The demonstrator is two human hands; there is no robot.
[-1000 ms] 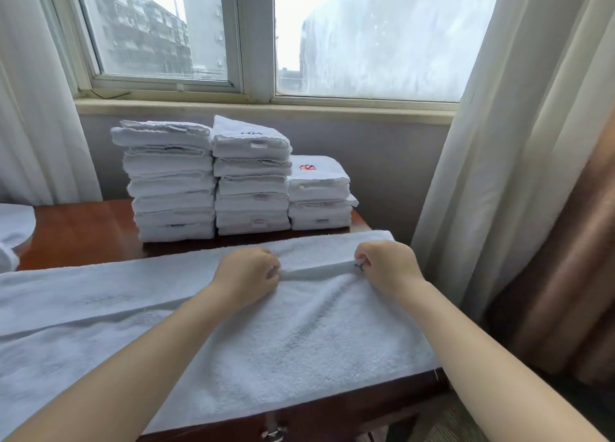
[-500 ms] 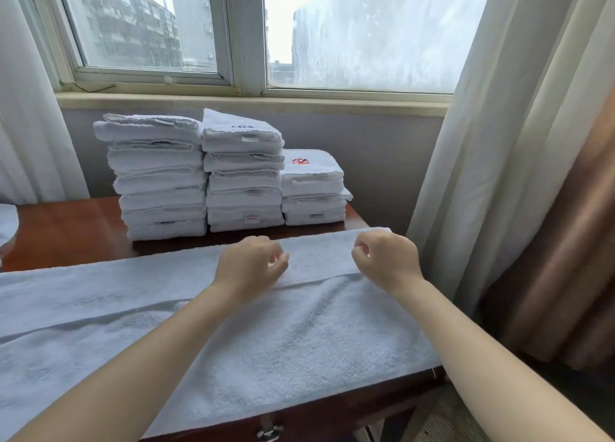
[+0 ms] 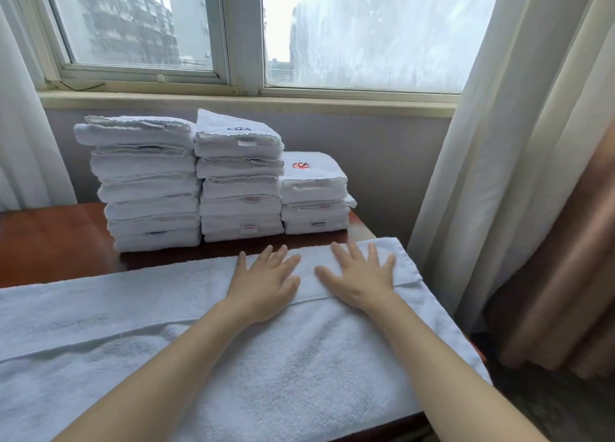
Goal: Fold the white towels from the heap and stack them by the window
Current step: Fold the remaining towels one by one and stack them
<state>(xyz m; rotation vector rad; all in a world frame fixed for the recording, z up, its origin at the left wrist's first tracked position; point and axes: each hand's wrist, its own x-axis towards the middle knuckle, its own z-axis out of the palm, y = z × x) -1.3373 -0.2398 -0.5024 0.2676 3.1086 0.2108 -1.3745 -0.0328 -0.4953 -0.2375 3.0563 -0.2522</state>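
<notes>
Both hands flat, fingers spread, holding nothing. Left hand (image 3: 266,285) and right hand (image 3: 361,280) press side by side on the towel (image 3: 299,358), on its window-side strip, which lies doubled over. Likely reason: flattening the lengthwise fold so the crease sets before the next fold.

The towel is spread along the desk (image 3: 50,238), on the side away from the window (image 3: 366,32).

No bins or baskets in view. Three piles of folded towels sit just below the window. Left stack (image 3: 149,182) and middle stack (image 3: 241,182) are tall. Right stack (image 3: 314,199) is shorter, so probably the next drop spot.
</notes>
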